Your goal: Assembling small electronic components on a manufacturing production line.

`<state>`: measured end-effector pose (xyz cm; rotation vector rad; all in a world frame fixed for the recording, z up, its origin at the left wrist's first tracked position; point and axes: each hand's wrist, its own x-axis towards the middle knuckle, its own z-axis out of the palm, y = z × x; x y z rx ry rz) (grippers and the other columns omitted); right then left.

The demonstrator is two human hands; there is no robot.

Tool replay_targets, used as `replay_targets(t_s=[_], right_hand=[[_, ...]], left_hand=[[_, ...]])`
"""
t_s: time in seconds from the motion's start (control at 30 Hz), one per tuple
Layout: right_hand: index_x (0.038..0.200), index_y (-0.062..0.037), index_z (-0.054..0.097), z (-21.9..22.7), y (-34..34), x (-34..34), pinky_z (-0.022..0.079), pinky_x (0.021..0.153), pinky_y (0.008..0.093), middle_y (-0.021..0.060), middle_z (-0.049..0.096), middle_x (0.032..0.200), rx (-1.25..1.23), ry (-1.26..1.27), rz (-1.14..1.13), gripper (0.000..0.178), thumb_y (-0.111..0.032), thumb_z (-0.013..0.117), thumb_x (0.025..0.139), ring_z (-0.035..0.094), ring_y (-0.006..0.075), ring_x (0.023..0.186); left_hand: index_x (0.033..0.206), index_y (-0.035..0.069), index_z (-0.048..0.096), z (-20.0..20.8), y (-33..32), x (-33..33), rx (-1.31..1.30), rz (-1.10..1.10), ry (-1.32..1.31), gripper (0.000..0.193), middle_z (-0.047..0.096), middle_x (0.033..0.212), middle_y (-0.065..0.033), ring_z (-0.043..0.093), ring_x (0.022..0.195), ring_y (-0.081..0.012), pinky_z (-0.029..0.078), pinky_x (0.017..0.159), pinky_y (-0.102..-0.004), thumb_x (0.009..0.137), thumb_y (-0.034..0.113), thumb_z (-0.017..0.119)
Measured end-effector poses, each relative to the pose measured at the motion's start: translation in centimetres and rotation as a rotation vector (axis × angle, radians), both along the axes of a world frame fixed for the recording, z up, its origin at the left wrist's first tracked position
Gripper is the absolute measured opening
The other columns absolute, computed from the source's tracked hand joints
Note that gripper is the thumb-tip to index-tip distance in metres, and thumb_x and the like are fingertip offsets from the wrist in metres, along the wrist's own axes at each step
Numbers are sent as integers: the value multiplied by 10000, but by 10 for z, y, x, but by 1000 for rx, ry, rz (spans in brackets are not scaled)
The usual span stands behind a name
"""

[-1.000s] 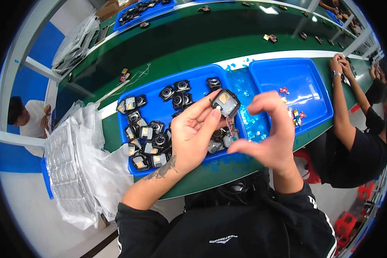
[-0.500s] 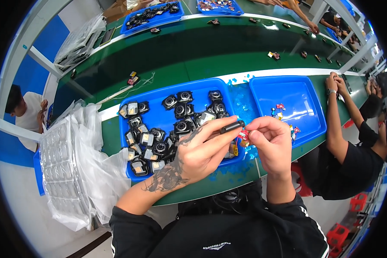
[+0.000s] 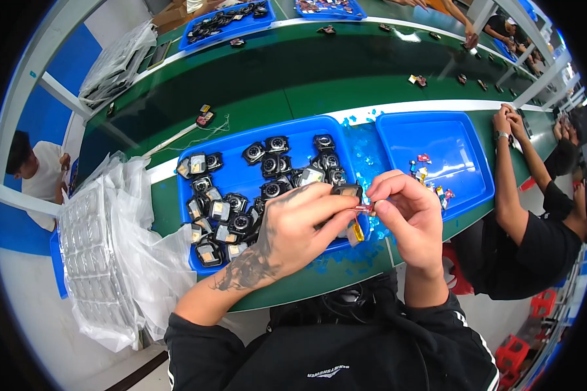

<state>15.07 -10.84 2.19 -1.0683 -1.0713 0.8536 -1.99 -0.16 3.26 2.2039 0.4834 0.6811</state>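
Note:
In front of me, my left hand (image 3: 300,225) is closed around a black watch case (image 3: 347,191), tilted so part of its face shows. A small red circuit board (image 3: 363,208) sticks out under the case, and a yellow tab-like part (image 3: 356,232) hangs below it. My right hand (image 3: 407,218) pinches with thumb and forefinger at the red board's right end. Beneath my left hand lies a blue tray (image 3: 231,179) with many black watch cases (image 3: 241,223) in it. Exactly how the board joins the case is hidden by my fingers.
A second blue tray (image 3: 430,137) at right holds a few small coloured parts (image 3: 424,158). Blue film scraps (image 3: 366,153) lie between the trays. Plastic-wrapped clear blister trays (image 3: 101,241) stand at left. A green conveyor (image 3: 287,78) carries small assemblies. A co-worker's arms (image 3: 505,156) are at right.
The watch case has turned from edge-on to showing part of its face. The red board has swung to lie flatter, and the yellow part shows more clearly beneath. Both hands remain close together.

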Motion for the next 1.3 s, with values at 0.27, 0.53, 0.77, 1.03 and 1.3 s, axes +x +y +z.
replay_targets(t_s=[0.27, 0.53, 0.77, 1.03, 1.3], right_hand=[[988, 33, 586, -2, -7, -12, 496, 789, 253, 86, 598, 998, -71, -160, -136, 130, 55, 613, 863, 604, 130, 890], [998, 22, 581, -12, 8, -19, 481, 639, 195, 41, 618, 852, -34, -208, -331, 229, 46, 701, 805, 598, 69, 749], [1011, 4, 574, -23, 15, -25, 447, 602, 188, 36, 615, 832, 19, -346, -451, 267, 49, 713, 787, 553, 54, 690], [1085, 0, 543, -4, 11, -13, 395, 567, 168, 29, 626, 809, -127, -192, -275, 372, 56, 723, 764, 512, 26, 630], [1176, -14, 537, -6, 18, -16, 494, 610, 196, 57, 613, 908, -122, -378, -347, 457, 58, 715, 762, 550, 71, 707]], left_hand=[[996, -75, 659, -14, 0, 7, -919, -69, -80, 160, 682, 940, -98, 643, 873, -110, 540, 768, -231, 865, 16, 675], [1169, -108, 590, -31, -10, 13, -815, -44, -342, 301, 610, 1167, -150, 627, 1044, -187, 526, 910, -284, 875, -49, 623], [1309, -53, 513, -33, -14, 17, -880, 17, -481, 428, 605, 1208, -134, 619, 1060, -163, 511, 925, -269, 887, -71, 584], [1356, -14, 480, -34, -10, 16, -876, -21, -504, 484, 603, 1219, -142, 607, 1082, -154, 497, 948, -273, 886, -78, 575], [1358, -10, 481, -31, -13, 16, -763, 24, -448, 484, 610, 1212, -161, 612, 1085, -161, 497, 945, -278, 887, -75, 568]])
